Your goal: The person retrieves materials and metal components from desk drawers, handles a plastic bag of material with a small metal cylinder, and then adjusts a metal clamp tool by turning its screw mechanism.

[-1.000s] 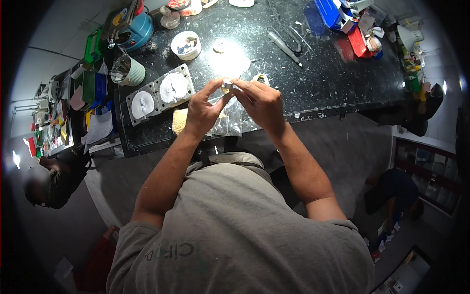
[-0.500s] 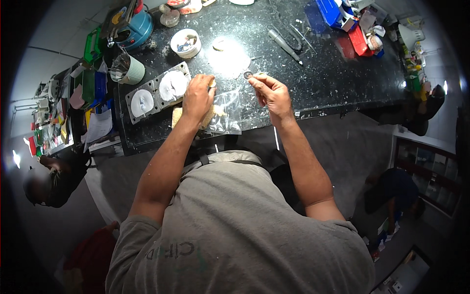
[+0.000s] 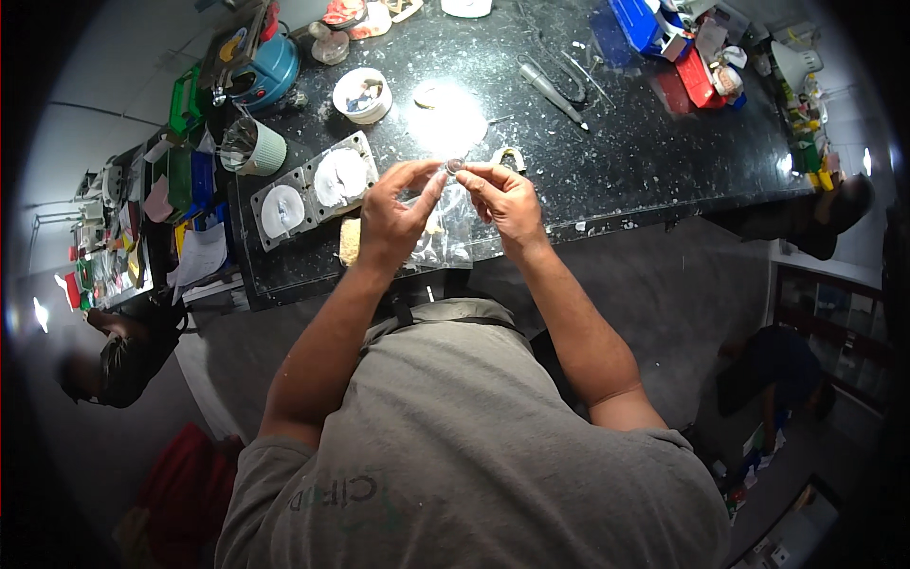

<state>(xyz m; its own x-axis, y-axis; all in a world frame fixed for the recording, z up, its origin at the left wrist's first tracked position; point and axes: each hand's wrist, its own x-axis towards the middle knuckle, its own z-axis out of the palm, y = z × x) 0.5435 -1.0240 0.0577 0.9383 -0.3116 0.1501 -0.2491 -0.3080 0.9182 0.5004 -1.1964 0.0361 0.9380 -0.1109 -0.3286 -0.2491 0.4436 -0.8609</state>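
Note:
Over the near part of the black bench, my two hands meet fingertip to fingertip. Between them is a small, round, dark-centred piece with a shiny rim [image 3: 455, 166], too small to name. My right hand [image 3: 513, 211] pinches it from one side with thumb and forefinger. The thumb and fingers of my left hand [image 3: 391, 216] close on its other side. Beneath and between the hands lies a clear plastic bag [image 3: 455, 248]. Just beyond my right fingers rests a pale U-shaped dental piece [image 3: 510, 157]. Partly behind my left wrist is a yellowish sponge-like block [image 3: 350, 243].
Left of my hands stand two metal flask halves filled with white plaster [image 3: 282, 211]. Farther off are a white bowl [image 3: 362, 96], a ribbed cup [image 3: 261, 150] and a blue machine [image 3: 269, 71]. A corded handpiece [image 3: 553, 95] lies at right, with a red bin [image 3: 699, 80] beyond.
My left hand has left the bag's edge and moved right to the small round piece. My right hand has brought that piece left and slightly nearer. The U-shaped piece is now uncovered.

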